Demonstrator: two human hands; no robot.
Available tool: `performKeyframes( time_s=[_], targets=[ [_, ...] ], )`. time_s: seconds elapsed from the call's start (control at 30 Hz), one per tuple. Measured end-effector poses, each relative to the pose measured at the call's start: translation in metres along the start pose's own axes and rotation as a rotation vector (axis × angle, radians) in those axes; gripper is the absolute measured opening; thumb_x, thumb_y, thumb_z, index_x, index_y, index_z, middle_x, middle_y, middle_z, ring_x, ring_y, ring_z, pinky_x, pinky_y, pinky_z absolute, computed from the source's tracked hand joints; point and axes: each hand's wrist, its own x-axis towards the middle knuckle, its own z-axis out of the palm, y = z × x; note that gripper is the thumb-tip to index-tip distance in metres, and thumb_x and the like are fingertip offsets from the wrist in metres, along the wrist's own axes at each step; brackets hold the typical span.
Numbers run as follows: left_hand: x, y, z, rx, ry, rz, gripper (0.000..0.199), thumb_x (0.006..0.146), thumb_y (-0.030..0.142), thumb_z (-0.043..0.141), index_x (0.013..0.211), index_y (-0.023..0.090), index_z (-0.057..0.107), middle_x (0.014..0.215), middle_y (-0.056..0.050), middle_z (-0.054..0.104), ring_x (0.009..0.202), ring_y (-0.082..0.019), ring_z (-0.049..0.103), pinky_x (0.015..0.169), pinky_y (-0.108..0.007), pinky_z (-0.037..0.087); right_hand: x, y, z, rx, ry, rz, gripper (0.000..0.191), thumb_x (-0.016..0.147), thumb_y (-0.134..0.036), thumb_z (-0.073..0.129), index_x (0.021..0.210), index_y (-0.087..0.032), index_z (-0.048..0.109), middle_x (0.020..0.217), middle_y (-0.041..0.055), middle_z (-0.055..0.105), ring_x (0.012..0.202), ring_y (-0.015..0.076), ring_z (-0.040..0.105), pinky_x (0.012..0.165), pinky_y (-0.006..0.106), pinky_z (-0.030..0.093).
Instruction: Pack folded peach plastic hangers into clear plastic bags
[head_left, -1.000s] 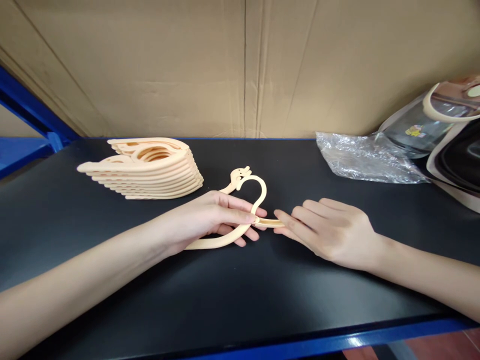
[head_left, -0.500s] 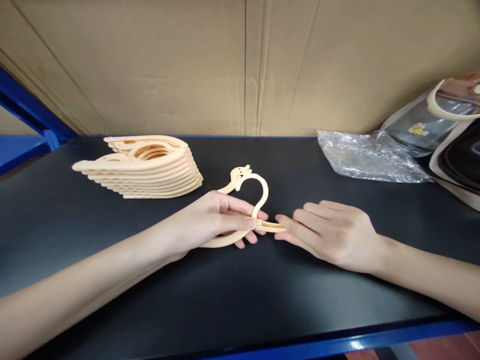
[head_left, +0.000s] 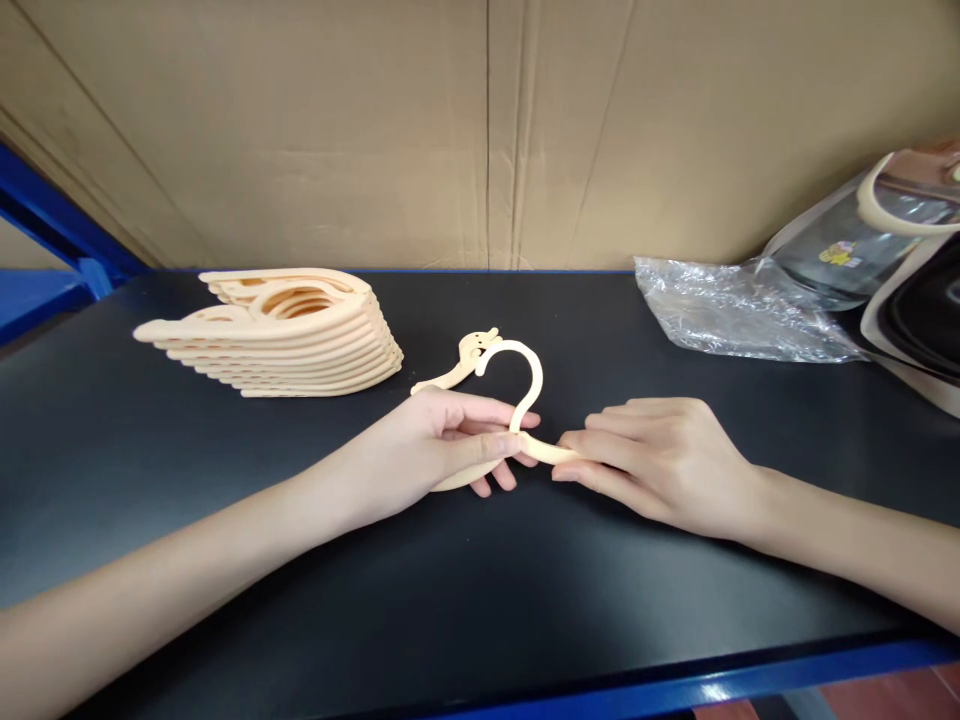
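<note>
A cream plastic hanger (head_left: 537, 385) with a curved hook is held between both hands above the black table. My left hand (head_left: 450, 440) pinches it at the base of the hook, thumb on top. The fingers of my right hand (head_left: 652, 455) grip the hanger's right arm, hiding its end. Behind my left hand, a cream piece with an animal-head shape (head_left: 472, 350) lies close to the hook; its lower part is hidden. A stack of several cream hangers (head_left: 300, 345) sits at the back left.
At the back right of the black table (head_left: 450, 620) lie a crinkled clear plastic bag (head_left: 735, 310) and a transparent container (head_left: 832, 245) beside a dark item with a pale rim. Cardboard (head_left: 300, 130) stands behind; blue frame bars (head_left: 45, 215) edge the table.
The hanger's right arm has turned in my right hand, now showing a smooth face instead of its hollow side. The hook has shifted slightly right. My left hand keeps its hold.
</note>
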Motion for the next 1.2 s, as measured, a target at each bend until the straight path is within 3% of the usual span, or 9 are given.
performKeyframes(
  time_s=[0.1,0.2,0.37,0.5,0.63,0.77,0.93,1.1,1.2],
  targets=[
    [-0.003,-0.001,0.005,0.186,0.055,0.066,0.026,0.094,0.035,0.053,0.109,0.019,0.067,0.083,-0.001,0.069,0.061,-0.010,0.058,0.054,-0.020,0.047,0.001,0.004,0.000,0.069,-0.030,0.082,0.039,0.101,-0.040,0.044,0.079,-0.019,0.069,0.058,-0.0029,0.060,0.051,0.0092,0.054,0.053,0.025,0.033],
    [-0.006,-0.003,0.009,0.579,0.168,0.194,0.021,0.094,0.038,0.052,0.094,0.020,0.063,0.066,0.004,0.057,0.053,-0.010,0.047,0.048,-0.020,0.034,0.001,0.009,0.001,0.095,-0.021,0.152,0.033,0.098,-0.042,0.050,0.084,-0.019,0.069,0.058,-0.0040,0.062,0.049,0.0088,0.054,0.052,0.025,0.034],
    [-0.008,-0.013,0.006,1.030,0.253,0.399,0.026,0.095,0.037,0.049,0.078,0.020,0.057,0.058,0.004,0.052,0.048,-0.010,0.043,0.050,-0.023,0.024,0.003,0.014,0.000,0.098,0.041,0.124,0.031,0.092,-0.047,0.060,0.088,-0.017,0.066,0.064,-0.0014,0.064,0.056,0.0119,0.056,0.061,0.028,0.040],
    [-0.007,-0.018,0.004,1.094,0.241,0.484,0.029,0.097,0.035,0.043,0.080,0.020,0.060,0.058,0.003,0.056,0.047,-0.010,0.047,0.049,-0.024,0.021,0.005,0.016,-0.002,0.064,0.124,0.078,0.025,0.091,-0.043,0.062,0.091,-0.018,0.064,0.096,0.0084,0.069,0.089,0.0208,0.061,0.081,0.038,0.045],
    [-0.007,-0.018,0.005,1.150,0.222,0.485,0.030,0.098,0.034,0.041,0.087,0.021,0.064,0.060,0.002,0.060,0.048,-0.010,0.048,0.049,-0.024,0.023,0.005,0.018,-0.002,0.031,0.152,0.076,0.024,0.091,-0.040,0.063,0.098,-0.018,0.063,0.126,0.0163,0.058,0.110,0.0270,0.056,0.090,0.045,0.046],
    [-0.007,-0.019,0.006,1.184,0.229,0.535,0.027,0.098,0.031,0.043,0.092,0.020,0.066,0.066,0.001,0.066,0.051,-0.009,0.053,0.049,-0.024,0.026,0.005,0.016,-0.002,0.033,0.182,0.082,0.029,0.090,-0.039,0.064,0.106,-0.015,0.062,0.114,0.0158,0.060,0.102,0.0254,0.058,0.082,0.040,0.049],
    [-0.005,-0.022,0.007,1.175,0.291,0.679,0.020,0.098,0.026,0.048,0.089,0.019,0.064,0.065,0.005,0.065,0.049,-0.009,0.055,0.047,-0.023,0.030,0.002,0.012,0.002,0.127,0.127,0.078,0.029,0.093,-0.032,0.061,0.117,-0.017,0.060,0.082,0.0026,0.063,0.068,0.0148,0.056,0.066,0.029,0.046],
    [-0.003,-0.024,0.007,1.216,0.251,0.729,0.018,0.099,0.026,0.049,0.091,0.018,0.064,0.072,0.003,0.069,0.059,-0.012,0.066,0.052,-0.023,0.040,0.004,0.012,0.004,0.271,-0.011,0.054,0.023,0.097,-0.025,0.051,0.116,-0.018,0.060,0.093,0.0053,0.066,0.081,0.0179,0.059,0.074,0.033,0.045],
    [-0.003,-0.024,0.007,1.228,0.274,0.797,0.018,0.098,0.029,0.053,0.105,0.016,0.064,0.082,0.001,0.074,0.068,-0.014,0.070,0.056,-0.025,0.046,0.006,0.015,0.002,0.361,0.005,0.118,0.018,0.099,-0.026,0.044,0.104,-0.017,0.060,0.092,0.0049,0.065,0.080,0.0173,0.057,0.074,0.033,0.044]
  ],
)
